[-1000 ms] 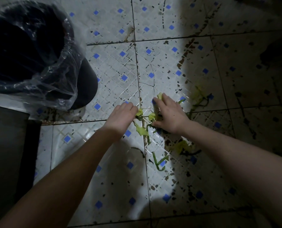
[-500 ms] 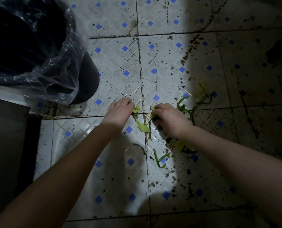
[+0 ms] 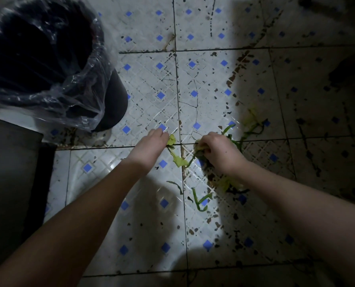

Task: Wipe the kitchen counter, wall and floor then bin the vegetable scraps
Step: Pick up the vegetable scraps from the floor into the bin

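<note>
Green vegetable scraps lie scattered on the dirty tiled floor (image 3: 147, 224). My left hand (image 3: 149, 145) pinches a pale green leaf scrap (image 3: 172, 139) at its fingertips, and a strip (image 3: 179, 161) of it trails down toward me. My right hand (image 3: 218, 151) has its fingers curled round a bunch of scraps (image 3: 200, 147). More green strips (image 3: 200, 200) lie nearer to me, a yellowish clump (image 3: 226, 183) sits under my right wrist, and further stems (image 3: 253, 127) lie in shadow to the right. A black bin (image 3: 38, 59) lined with a clear plastic bag stands at the upper left.
A dark cabinet or appliance edge (image 3: 13, 172) fills the left side below the bin. The white floor tiles with blue diamonds are spattered with dark specks. The right part of the floor lies in deep shadow.
My right hand's fingers have curled from flat over the scraps into a grip on them and drawn back. The left hand has stayed pinching its leaf. The view has shifted slightly.
</note>
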{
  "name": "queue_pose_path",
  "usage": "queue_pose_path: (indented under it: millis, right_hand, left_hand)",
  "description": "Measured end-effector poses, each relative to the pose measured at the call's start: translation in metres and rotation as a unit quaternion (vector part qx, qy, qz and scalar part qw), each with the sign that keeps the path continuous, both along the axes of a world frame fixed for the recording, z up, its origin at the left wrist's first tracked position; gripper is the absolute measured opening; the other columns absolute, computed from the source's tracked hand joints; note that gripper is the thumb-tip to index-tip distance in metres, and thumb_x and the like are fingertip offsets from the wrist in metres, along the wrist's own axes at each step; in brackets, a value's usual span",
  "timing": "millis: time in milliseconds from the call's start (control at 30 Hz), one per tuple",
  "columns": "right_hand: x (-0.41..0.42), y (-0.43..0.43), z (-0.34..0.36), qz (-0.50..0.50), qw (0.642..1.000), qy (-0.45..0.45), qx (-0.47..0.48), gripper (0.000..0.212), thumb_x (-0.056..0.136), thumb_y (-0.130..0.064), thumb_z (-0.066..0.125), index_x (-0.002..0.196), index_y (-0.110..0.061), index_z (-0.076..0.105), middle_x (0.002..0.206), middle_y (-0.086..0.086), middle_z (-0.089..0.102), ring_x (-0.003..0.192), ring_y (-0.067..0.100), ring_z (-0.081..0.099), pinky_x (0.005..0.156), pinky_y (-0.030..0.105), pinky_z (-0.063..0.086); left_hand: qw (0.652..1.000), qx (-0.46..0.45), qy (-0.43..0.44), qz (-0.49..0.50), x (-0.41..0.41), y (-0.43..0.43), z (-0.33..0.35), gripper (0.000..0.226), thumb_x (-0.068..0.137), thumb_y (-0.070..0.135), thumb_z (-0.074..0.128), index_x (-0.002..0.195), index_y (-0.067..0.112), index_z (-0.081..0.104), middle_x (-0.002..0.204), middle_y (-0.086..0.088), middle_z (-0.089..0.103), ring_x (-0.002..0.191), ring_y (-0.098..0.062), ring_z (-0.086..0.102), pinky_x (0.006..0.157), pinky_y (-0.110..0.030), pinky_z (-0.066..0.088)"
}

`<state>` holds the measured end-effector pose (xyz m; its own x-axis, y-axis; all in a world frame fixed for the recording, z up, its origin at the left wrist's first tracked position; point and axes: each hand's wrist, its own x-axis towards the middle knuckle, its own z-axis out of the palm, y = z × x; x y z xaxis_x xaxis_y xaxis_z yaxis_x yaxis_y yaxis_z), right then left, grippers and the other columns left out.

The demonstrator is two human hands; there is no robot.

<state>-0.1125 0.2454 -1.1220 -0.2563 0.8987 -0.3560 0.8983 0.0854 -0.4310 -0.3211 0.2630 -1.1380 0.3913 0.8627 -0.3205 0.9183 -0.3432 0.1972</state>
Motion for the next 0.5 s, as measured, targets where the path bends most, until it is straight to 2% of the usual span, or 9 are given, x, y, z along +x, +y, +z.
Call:
queue_pose_path:
  millis: [167, 333, 500]
  right_hand:
    - [0.001, 0.003, 0.011, -0.028, 0.999, 0.016, 0.027, 0.032, 0.081, 0.007, 0.052, 0.106, -0.01, 0.063, 0.106, 0.009, 0.06, 0.097, 0.028, 0.055, 0.082, 0.04, 0.05]
    - [0.0, 0.008, 0.028, -0.047, 0.996, 0.042, 0.064, 0.029, 0.081, 0.008, 0.054, 0.103, -0.008, 0.064, 0.104, 0.01, 0.061, 0.095, 0.026, 0.057, 0.083, 0.04, 0.051]
    - [-0.002, 0.016, 0.051, -0.037, 0.993, 0.051, 0.096, 0.029, 0.081, 0.01, 0.054, 0.104, -0.005, 0.064, 0.106, 0.011, 0.062, 0.098, 0.026, 0.057, 0.086, 0.041, 0.05]
  left_hand:
    - [1.0, 0.012, -0.008, 0.001, 0.001, 0.0, 0.008, 0.065, 0.06, -0.022, 0.065, 0.113, 0.011, 0.047, 0.111, -0.008, 0.047, 0.101, -0.024, 0.048, 0.078, -0.035, 0.051]
    - [0.999, 0.036, -0.014, 0.004, -0.002, 0.001, 0.028, 0.059, 0.065, -0.017, 0.064, 0.113, 0.011, 0.045, 0.114, -0.01, 0.045, 0.105, -0.026, 0.046, 0.07, -0.031, 0.041]
    - [0.998, 0.058, -0.028, 0.018, -0.009, 0.002, 0.056, 0.05, 0.067, -0.012, 0.065, 0.107, 0.01, 0.044, 0.111, -0.01, 0.044, 0.107, -0.027, 0.044, 0.071, -0.033, 0.04]
